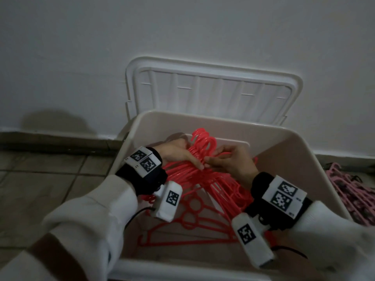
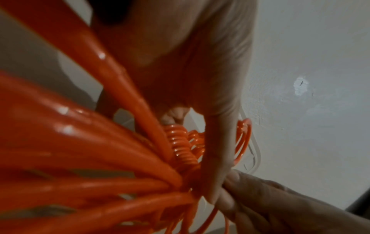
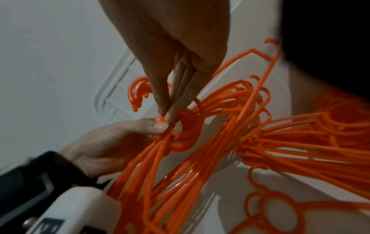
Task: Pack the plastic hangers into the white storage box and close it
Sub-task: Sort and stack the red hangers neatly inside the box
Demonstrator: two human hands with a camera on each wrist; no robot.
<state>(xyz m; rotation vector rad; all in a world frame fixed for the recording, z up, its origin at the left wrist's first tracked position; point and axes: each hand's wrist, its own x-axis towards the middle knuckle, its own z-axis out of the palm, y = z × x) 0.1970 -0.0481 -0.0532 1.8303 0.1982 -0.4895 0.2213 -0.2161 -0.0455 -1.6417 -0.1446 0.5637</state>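
One box (image 1: pixel 284 151), one lid (image 1: pixel 213 86), two hands (image 1: pixel 176 153).

box (image 1: pixel 300 159) front rim: hidden by sleeves | pink hangers (image 1: pixel 349 191): cut off at right edge

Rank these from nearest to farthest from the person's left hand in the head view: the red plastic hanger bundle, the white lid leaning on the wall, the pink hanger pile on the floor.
1. Red plastic hanger bundle: gripped by the left hand, inside the white storage box.
2. White lid: behind the box, against the wall.
3. Pink hanger pile: on the floor, far right of the box.
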